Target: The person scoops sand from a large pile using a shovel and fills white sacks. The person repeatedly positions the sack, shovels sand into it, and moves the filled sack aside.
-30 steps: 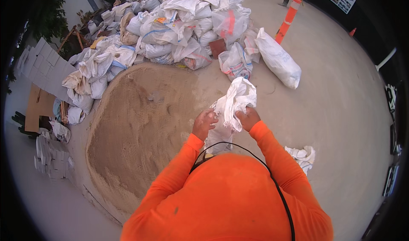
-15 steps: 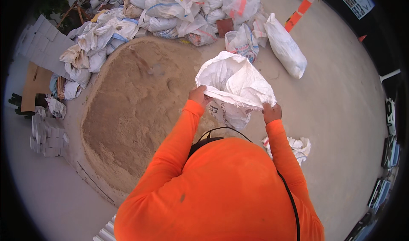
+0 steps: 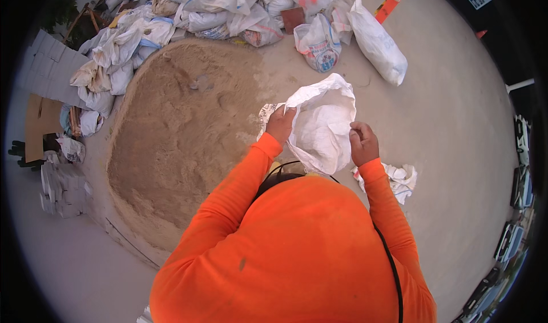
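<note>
A white woven sack (image 3: 326, 123) hangs in front of me with its mouth spread and its pale inside showing. My left hand (image 3: 281, 124) grips the sack's left rim, fingers closed on the folded edge. On the opposite side, my right hand (image 3: 363, 143) pinches the right rim between thumb and fingers. Printed cloth from the sack's outer side shows just beyond my left hand. A mound of brown sand (image 3: 182, 134) lies to the left of the sack. Close to my right forearm, a crumpled white sack (image 3: 401, 181) rests on the ground.
Filled white sacks (image 3: 214, 9) are heaped along the far side. A full white sack (image 3: 377, 43) lies at the far right, near an orange post (image 3: 394, 2). Stacked pale blocks (image 3: 63, 189) and a brown board (image 3: 43, 123) stand left. Parked vehicles (image 3: 510, 237) line the right edge.
The sack's mouth has turned toward me and gapes rounder. My left hand has moved slightly right and up, with the sack's printed side now folded out past it. My right hand has shifted slightly.
</note>
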Demonstrator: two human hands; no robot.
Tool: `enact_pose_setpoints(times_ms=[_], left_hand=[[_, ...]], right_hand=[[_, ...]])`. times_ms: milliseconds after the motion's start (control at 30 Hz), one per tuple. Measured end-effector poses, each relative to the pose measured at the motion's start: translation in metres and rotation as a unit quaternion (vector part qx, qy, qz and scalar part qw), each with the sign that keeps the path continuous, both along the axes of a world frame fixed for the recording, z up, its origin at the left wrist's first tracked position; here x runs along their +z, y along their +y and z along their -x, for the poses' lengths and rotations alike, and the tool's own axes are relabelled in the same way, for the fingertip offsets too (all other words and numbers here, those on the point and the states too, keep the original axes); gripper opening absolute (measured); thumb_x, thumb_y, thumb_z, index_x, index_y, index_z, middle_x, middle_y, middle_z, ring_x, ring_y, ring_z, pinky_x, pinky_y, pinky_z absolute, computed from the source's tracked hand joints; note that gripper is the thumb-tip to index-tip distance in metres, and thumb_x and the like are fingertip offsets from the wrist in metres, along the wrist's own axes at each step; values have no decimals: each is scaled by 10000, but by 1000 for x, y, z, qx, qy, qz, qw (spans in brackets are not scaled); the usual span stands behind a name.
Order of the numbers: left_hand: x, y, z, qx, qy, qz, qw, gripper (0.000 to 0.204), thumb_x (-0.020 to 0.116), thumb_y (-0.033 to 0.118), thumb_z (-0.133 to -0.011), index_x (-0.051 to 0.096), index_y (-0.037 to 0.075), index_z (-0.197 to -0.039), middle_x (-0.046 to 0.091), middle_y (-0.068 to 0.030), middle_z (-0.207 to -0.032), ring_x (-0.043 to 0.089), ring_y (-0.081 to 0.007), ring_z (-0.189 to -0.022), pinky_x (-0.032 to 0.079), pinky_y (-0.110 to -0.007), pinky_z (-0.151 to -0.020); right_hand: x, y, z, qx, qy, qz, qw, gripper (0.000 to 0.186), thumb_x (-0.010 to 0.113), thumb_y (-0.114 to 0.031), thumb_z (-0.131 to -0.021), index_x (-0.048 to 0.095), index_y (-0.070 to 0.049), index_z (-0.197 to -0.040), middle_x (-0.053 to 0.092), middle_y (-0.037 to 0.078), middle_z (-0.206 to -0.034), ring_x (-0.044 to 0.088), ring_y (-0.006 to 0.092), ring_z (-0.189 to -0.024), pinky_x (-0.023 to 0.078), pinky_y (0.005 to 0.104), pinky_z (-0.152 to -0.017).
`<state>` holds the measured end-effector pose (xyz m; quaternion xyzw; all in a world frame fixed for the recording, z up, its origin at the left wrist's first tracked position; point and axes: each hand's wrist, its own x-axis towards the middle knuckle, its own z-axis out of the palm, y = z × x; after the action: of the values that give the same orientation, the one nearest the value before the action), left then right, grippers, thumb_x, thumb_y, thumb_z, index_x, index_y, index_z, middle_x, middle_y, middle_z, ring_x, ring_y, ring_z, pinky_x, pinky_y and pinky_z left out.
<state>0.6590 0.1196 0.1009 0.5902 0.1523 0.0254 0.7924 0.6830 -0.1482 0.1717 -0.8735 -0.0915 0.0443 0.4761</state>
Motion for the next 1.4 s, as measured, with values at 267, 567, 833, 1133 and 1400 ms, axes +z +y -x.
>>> enact_pose_setpoints(times_ms=[267, 567, 833, 1133, 1400], left_hand=[[69, -4, 25, -109, -2, 126, 986, 448, 541, 401, -1022, 617, 0, -1207, 674, -49, -1071, 616, -131, -946, 495, -306, -851], [2, 87, 103, -12, 60, -74, 995, 517, 500, 442, -1032, 661, -34, -1155, 685, -61, -1006, 592, -137, -906, 479, -309, -837], [-5, 133, 117, -14, 94, -209, 973, 561, 478, 442, -1025, 644, -78, -1153, 707, -142, -1017, 618, -187, -933, 479, -348, -872], [-76, 209, 153, 256, 175, -71, 948, 616, 444, 475, -1025, 653, -95, -1131, 693, -142, -989, 608, -206, -911, 473, -364, -843], [-104, 264, 180, 428, 235, -77, 869, 637, 418, 468, -1035, 618, -114, -1200, 682, -182, -1112, 636, -243, -986, 475, -352, -903]], right_hand=[[-119, 31, -29, 75, 126, 181, 972, 471, 603, -310, -936, 560, -31, -1313, 642, 97, -1170, 624, 207, -929, 533, 339, -833], [-67, 50, -41, -36, 429, 23, 902, 594, 632, -430, -920, 482, -151, -1423, 478, 85, -1464, 541, 238, -1248, 519, 381, -936], [-33, 104, -75, -72, 356, -171, 916, 542, 652, -441, -905, 560, -103, -1318, 584, 71, -1309, 605, 274, -1149, 499, 434, -925], [15, 84, -53, 92, 456, -213, 859, 554, 592, -464, -935, 562, -39, -1290, 610, 122, -1199, 619, 255, -1050, 506, 413, -903], [-139, 0, -115, -167, 479, 27, 861, 294, 624, -391, -927, 591, -138, -1073, 630, 50, -974, 615, 193, -767, 487, 371, -644]])
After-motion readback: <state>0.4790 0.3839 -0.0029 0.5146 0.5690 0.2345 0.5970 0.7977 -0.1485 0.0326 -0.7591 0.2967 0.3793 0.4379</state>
